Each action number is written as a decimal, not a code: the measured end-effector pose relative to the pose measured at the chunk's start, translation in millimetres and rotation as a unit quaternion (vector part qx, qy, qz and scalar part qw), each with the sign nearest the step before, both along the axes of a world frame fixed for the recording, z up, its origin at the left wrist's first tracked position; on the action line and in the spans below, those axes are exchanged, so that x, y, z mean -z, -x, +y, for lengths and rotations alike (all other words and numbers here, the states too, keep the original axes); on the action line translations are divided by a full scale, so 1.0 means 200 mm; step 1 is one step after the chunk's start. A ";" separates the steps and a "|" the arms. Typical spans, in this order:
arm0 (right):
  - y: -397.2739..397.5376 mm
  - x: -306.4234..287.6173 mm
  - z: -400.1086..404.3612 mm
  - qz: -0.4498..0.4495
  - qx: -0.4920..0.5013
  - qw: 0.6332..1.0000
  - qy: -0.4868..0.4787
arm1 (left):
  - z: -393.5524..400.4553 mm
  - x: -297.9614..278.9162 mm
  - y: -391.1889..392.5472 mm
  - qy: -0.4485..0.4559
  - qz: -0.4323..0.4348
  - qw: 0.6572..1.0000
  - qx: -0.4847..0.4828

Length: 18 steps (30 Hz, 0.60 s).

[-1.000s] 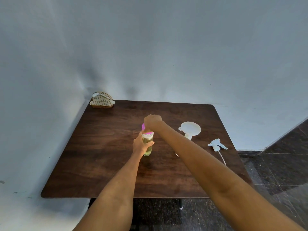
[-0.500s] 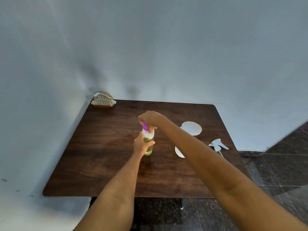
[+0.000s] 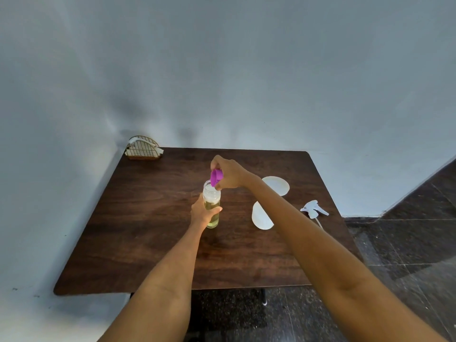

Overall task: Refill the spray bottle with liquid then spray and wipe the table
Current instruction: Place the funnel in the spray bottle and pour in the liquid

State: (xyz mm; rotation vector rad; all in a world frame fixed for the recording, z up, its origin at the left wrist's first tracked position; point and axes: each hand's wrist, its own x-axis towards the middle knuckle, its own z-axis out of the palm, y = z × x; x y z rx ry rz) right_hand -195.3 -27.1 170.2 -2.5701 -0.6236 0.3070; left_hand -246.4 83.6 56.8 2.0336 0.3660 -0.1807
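A clear bottle (image 3: 211, 201) with yellowish liquid stands upright near the middle of the dark wooden table (image 3: 148, 230). My left hand (image 3: 202, 213) grips its lower body. Just above its open mouth, my right hand (image 3: 228, 174) holds a purple cap (image 3: 216, 177), tilted and lifted off the neck. A white spray bottle (image 3: 269, 201) lies on its side to the right, partly hidden behind my right forearm. Its white trigger spray head (image 3: 313, 209) with a thin tube lies near the table's right edge.
A wire napkin holder (image 3: 143, 150) with white tissue sits in the table's far left corner against the wall. Walls close in the table at the back and left. Dark tiled floor (image 3: 407, 255) lies to the right and below the front edge.
My right hand has taken the purple cap off the clear bottle and raised it, tilted, just above the open neck. The left hand keeps its hold on the bottle.
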 end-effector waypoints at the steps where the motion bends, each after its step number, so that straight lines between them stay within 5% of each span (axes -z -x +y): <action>1: 0.01 0.01 -0.03 0.010 0.000 1.000 -0.011 | 0.00 0.01 0.00 0.001 0.000 1.000 0.000; 4: 0.04 0.00 -0.13 0.022 0.009 0.998 -0.053 | -0.01 0.02 -0.01 0.003 0.000 1.000 -0.003; 7: 0.08 -0.05 -0.28 0.008 0.090 0.975 -0.203 | -0.02 0.04 0.00 0.019 -0.012 1.000 -0.022; 12: 0.15 -0.03 -0.67 -0.062 0.325 0.838 -0.435 | -0.05 0.10 0.02 0.018 -0.042 0.996 -0.074; 15: 0.23 0.17 -0.95 -0.071 0.449 0.787 -0.417 | -0.11 0.12 0.03 -0.006 -0.055 0.991 -0.122; 18: 0.34 0.47 -1.19 -0.034 0.533 0.789 -0.304 | -0.16 0.14 0.06 0.000 -0.073 0.986 -0.148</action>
